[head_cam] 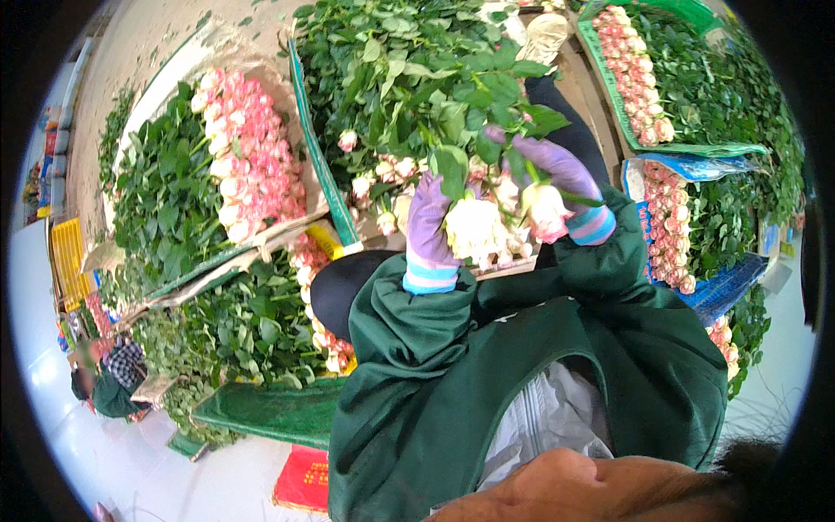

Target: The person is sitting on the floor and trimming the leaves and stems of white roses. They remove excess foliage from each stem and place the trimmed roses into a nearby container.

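Observation:
My left hand [431, 218], in a purple knit glove with a striped cuff, is curled around several cream roses [479, 228]. Leaves and blooms partly hide its fingers. In my right hand [561, 163], gloved the same way, is a leafy rose stem whose pink-edged bloom [546, 212] hangs below the palm. Dense green rose foliage [391, 72] spreads just beyond both hands. Loose small roses [391, 171] lie low among those leaves, left of my hands. Under the blooms, part of a pale board edge [509, 269] shows above my lap.
To the left, a wrapped stack of pink-and-cream roses [251, 156] stands by a green-edged divider [319, 150]. More roses [633, 72] fill a green-sided holder at right, above a blue-wrapped bunch [668, 225]. A green panel [274, 408] lies lower left. Another person [114, 391] sits at far left.

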Demonstrator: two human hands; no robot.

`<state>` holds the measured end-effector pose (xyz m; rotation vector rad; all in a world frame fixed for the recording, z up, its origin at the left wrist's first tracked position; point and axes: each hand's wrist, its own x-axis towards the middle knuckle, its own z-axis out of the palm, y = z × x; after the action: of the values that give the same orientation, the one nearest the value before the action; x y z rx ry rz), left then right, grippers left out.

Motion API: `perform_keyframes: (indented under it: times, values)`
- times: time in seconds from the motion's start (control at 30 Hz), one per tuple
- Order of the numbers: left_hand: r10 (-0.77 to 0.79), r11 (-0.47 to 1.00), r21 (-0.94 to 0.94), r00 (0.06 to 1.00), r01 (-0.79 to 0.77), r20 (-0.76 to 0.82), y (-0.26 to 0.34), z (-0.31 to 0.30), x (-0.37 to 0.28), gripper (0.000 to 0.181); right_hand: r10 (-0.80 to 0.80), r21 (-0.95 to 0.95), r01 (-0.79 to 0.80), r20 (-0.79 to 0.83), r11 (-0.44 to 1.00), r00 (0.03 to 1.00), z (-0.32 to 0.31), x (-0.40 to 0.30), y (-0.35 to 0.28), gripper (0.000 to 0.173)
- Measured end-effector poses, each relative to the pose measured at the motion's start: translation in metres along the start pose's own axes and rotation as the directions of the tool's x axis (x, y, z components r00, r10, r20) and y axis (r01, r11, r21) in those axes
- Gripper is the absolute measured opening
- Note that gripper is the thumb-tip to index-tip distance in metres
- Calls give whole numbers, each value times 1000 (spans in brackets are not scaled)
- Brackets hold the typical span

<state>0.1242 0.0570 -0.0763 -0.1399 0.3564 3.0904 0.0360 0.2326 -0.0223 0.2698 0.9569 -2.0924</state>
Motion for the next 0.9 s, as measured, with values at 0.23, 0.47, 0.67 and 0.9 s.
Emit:
perform_keyframes:
  times: [0.23,0.47,0.67,0.9]
  values:
    - [-113,966,225,989,132,-97,6,-19,4,28,-34,-588,33,10,808,999,-44,19,-2,49]
    - [-215,926,218,906,308,-365,-16,-59,17,23,38,-663,-171,-210,729,977,-65,55,32,40]
    - [-148,945,212,902,250,-405,-21,-30,20,23,-138,-588,103,-15,802,990,-106,69,40,31]
    - [-340,940,-62,935,335,-96,-8,-22,13,31,-83,-192,98,81,977,993,-53,32,-3,24]
